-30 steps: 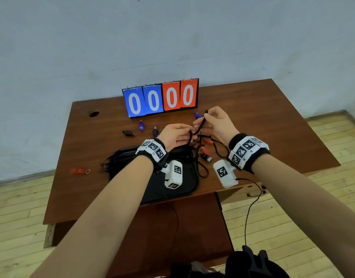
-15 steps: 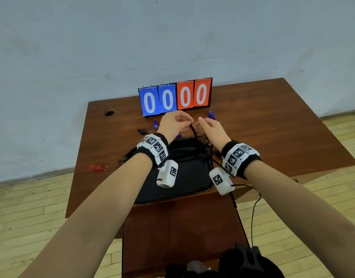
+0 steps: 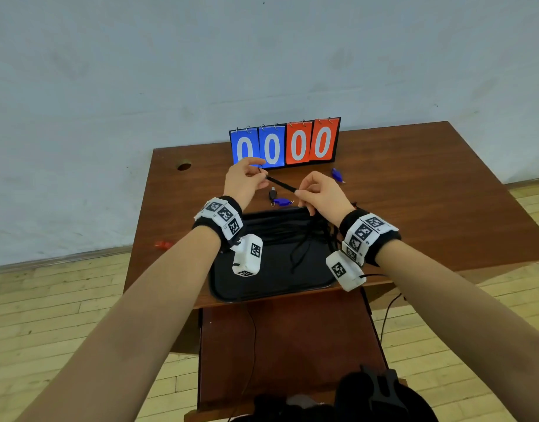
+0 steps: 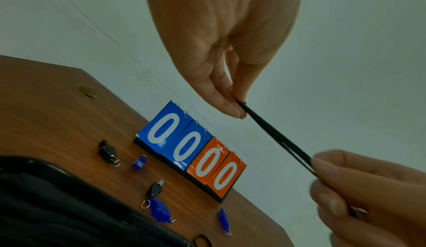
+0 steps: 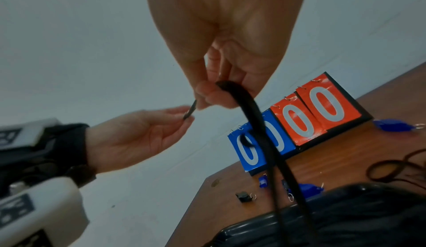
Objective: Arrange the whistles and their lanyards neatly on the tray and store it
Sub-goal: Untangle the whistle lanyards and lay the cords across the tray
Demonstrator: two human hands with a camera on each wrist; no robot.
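Currently the left hand (image 3: 245, 181) and right hand (image 3: 321, 194) each pinch one black lanyard (image 3: 281, 184) in their fingers, stretched taut above the surface (image 3: 414, 190). Beneath lies the black tray (image 3: 277, 269); whistles (image 3: 281, 201) sit beyond it, near the scoreboard (image 3: 285, 144).

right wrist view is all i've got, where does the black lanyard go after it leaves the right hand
Observer: The black lanyard runs taut to the left hand, which pinches its other end.
Operator: anything red on the table
Observer: Yes, a red whistle lies near the table's left edge, apart from the black tray.
Operator: how many whistles between tray and scoreboard
Observer: The left wrist view shows five: two black, three blue, including a black whistle nearest the tray's far left corner.
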